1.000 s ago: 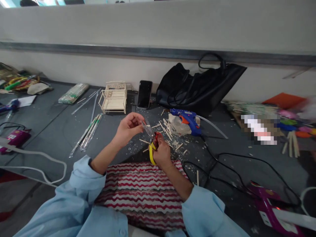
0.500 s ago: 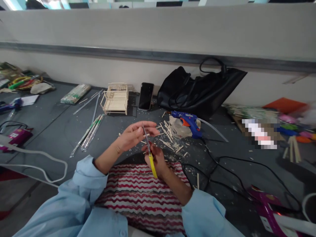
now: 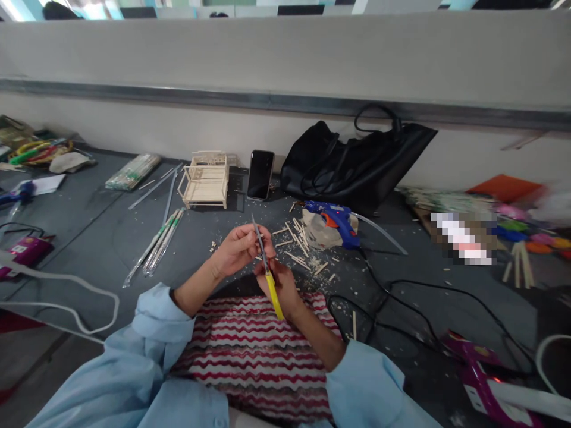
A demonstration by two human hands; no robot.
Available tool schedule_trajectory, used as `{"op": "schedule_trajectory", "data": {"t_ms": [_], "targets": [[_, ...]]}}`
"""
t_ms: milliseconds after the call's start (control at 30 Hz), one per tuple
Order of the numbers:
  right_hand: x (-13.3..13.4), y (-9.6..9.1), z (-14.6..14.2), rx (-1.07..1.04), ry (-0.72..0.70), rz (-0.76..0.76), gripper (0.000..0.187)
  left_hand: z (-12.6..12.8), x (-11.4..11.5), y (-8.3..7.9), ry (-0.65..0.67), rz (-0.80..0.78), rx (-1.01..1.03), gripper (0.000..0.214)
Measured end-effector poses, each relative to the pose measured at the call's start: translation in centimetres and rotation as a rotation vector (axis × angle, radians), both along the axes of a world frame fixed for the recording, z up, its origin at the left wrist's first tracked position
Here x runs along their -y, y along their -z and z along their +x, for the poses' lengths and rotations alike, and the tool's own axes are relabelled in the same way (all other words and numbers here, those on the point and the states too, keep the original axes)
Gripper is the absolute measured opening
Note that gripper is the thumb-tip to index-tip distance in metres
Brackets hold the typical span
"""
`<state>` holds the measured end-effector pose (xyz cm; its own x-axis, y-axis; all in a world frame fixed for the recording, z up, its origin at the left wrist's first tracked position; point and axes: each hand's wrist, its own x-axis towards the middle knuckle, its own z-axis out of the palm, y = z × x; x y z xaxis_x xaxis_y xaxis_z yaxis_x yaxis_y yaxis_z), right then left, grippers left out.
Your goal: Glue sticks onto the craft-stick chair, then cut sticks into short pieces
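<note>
My right hand (image 3: 285, 291) is closed around a pair of scissors (image 3: 273, 297) with yellow handles, its blades pointing up and away from me. My left hand (image 3: 236, 251) is closed just beside the blades, thumb and fingers pinched together. Whatever lies in that pinch is too small or hidden to make out. Both hands are above the near edge of the dark table, over a red-and-white striped cloth (image 3: 259, 356). Short cut wooden sticks (image 3: 300, 235) and crumbs lie just beyond them on the right.
A small wooden stick model (image 3: 205, 184) stands at the back beside a propped phone (image 3: 260, 174) and a black bag (image 3: 352, 166). A blue glue gun (image 3: 339, 221) rests right of the sticks, its black cord (image 3: 401, 324) trailing rightward. Wrapped sticks (image 3: 156, 246) lie on the left.
The fingers of my left hand have closed from a spread pose into a pinch by the scissor blades. My right hand keeps hold of the scissors. The view has shifted slightly.
</note>
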<state>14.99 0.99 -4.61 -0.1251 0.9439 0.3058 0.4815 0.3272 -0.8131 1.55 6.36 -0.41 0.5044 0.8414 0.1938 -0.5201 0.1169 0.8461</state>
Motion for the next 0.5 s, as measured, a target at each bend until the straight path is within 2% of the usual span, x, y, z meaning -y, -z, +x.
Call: {"op": "schedule_trajectory", "data": {"t_ms": [100, 267, 300, 367, 433, 500], "targets": [[0.2, -0.46, 0.0, -0.094, -0.074, -0.07, 0.013, 0.19, -0.06, 0.24, -0.005, -0.039, 0.052, 0.033], [0.26, -0.7, -0.22, -0.092, -0.045, -0.114, 0.011, 0.48, -0.06, -0.03, -0.061, -0.071, 0.068, 0.035], [0.18, -0.71, -0.22, -0.09, -0.032, -0.126, 0.01, 0.58, -0.07, -0.1, -0.119, -0.06, 0.04, 0.036], [-0.01, -0.78, -0.11, -0.085, 0.001, -0.147, 0.009, 0.77, -0.06, -0.13, -0.321, 0.023, -0.042, 0.034], [-0.18, -0.89, 0.08, -0.072, 0.023, -0.16, 0.013, 0.85, -0.03, 0.03, -0.557, 0.198, -0.166, 0.025], [-0.26, -1.02, 0.27, -0.054, 0.026, -0.161, 0.019, 0.71, 0.01, 0.28, -0.706, 0.432, -0.328, 0.014]]}}
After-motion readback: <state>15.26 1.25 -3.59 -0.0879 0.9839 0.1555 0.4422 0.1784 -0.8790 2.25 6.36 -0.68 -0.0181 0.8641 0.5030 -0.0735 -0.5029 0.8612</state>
